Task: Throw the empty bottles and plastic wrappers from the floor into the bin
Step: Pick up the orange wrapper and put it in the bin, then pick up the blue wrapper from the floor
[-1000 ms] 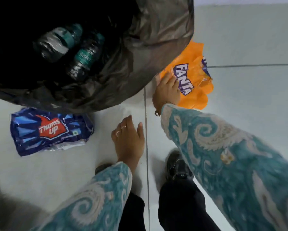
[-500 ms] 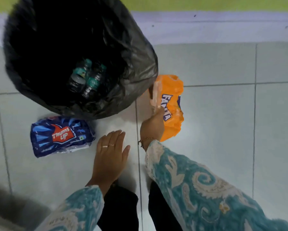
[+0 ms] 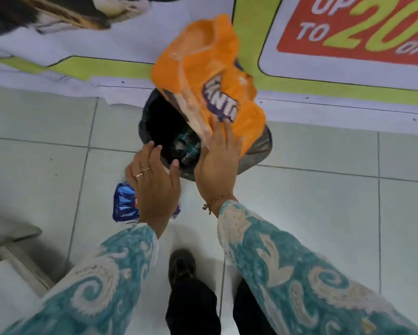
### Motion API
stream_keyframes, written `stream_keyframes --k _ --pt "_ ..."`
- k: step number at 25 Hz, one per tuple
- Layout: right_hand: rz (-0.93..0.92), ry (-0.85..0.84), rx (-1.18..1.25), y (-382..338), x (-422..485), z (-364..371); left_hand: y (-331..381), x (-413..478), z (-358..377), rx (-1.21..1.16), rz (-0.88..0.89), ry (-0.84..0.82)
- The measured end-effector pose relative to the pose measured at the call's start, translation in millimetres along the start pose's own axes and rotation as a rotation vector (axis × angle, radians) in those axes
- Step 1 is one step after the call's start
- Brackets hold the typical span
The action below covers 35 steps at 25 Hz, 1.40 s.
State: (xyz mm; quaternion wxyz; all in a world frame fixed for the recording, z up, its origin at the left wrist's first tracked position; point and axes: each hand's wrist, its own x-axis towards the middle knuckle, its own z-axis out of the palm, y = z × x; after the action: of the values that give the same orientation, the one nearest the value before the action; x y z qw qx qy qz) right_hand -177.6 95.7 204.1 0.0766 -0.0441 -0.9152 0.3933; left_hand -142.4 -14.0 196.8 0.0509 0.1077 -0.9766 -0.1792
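Observation:
My right hand (image 3: 216, 163) grips the lower edge of an orange Fanta plastic wrapper (image 3: 203, 76), which hangs in the air above the bin (image 3: 258, 151), a container lined with a black bag. Inside the bin lie clear bottles with green labels (image 3: 187, 147). My left hand (image 3: 155, 187) hovers with fingers spread at the bin's near left rim and holds nothing. A blue Thums Up wrapper (image 3: 124, 205) lies on the tiled floor, partly hidden under my left hand.
A printed banner (image 3: 348, 44) with red and lime-green areas covers the floor behind the bin. My shoe (image 3: 181, 264) stands on the grey tiles below my hands. A pale raised ledge (image 3: 10, 262) sits at the lower left.
My right hand has lifted the Fanta wrapper from the floor up over the bin. I have stood up, so the bin looks smaller. My left hand rose toward the bin rim.

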Motion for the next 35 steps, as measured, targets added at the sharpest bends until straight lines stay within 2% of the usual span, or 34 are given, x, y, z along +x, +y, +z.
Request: stream_keyframes --k 3,5,7,10,11,13,15,18,21,23,28,31,33,35 --pt "0.055 -0.171 -0.011 -0.4 10.2 29.0 -38.3 -21.3 -2.9 -0.035 -0.085 -0.004" --pt "0.197 -0.266 -0.156 7.7 20.8 40.9 -62.5 -46.8 -4.3 0.003 -0.046 -0.072" --pt "0.224 -0.263 -0.338 9.4 22.5 50.6 -88.7 -64.8 -5.0 0.026 -0.066 -0.121" --pt "-0.084 -0.104 -0.191 0.0 -5.7 68.1 -124.1 -77.0 -0.6 0.049 -0.211 -0.143" --pt "-0.215 -0.11 -0.15 -3.2 -25.8 75.4 -134.2 -78.3 1.8 0.05 -0.273 -0.139" --pt "-0.375 -0.276 -0.141 4.7 -77.9 90.1 -151.3 -82.5 9.2 0.046 -0.4 -0.123" --pt "-0.306 -0.505 -0.181 30.6 -120.7 98.3 -160.8 -82.5 20.9 0.061 -0.432 -0.145" --pt "-0.058 -0.824 -0.392 84.8 -153.8 114.7 -171.3 -80.1 58.8 0.164 -0.246 -0.341" --pt "-0.036 -0.899 -0.573 128.2 -158.6 136.3 -182.6 -80.8 105.8 0.35 0.065 -0.631" --pt "-0.043 -0.92 -0.657 149.8 -154.0 153.2 -197.2 -81.7 139.5 0.485 0.145 -0.753" --pt "-0.134 -0.928 -0.657 183.6 -136.9 187.7 -224.0 -91.2 185.1 0.626 0.057 -0.764" --pt "-0.142 -0.916 -0.649 187.6 -134.9 193.5 -229.0 -91.9 191.2 0.671 0.224 -0.729" --pt "-0.131 -0.895 -0.626 179.9 -131.6 184.3 -221.0 -89.7 177.3 0.672 0.304 -0.767" --pt "-0.155 -0.886 -0.506 163.0 -129.3 167.4 -206.8 -91.6 154.2 0.587 0.175 -0.813"
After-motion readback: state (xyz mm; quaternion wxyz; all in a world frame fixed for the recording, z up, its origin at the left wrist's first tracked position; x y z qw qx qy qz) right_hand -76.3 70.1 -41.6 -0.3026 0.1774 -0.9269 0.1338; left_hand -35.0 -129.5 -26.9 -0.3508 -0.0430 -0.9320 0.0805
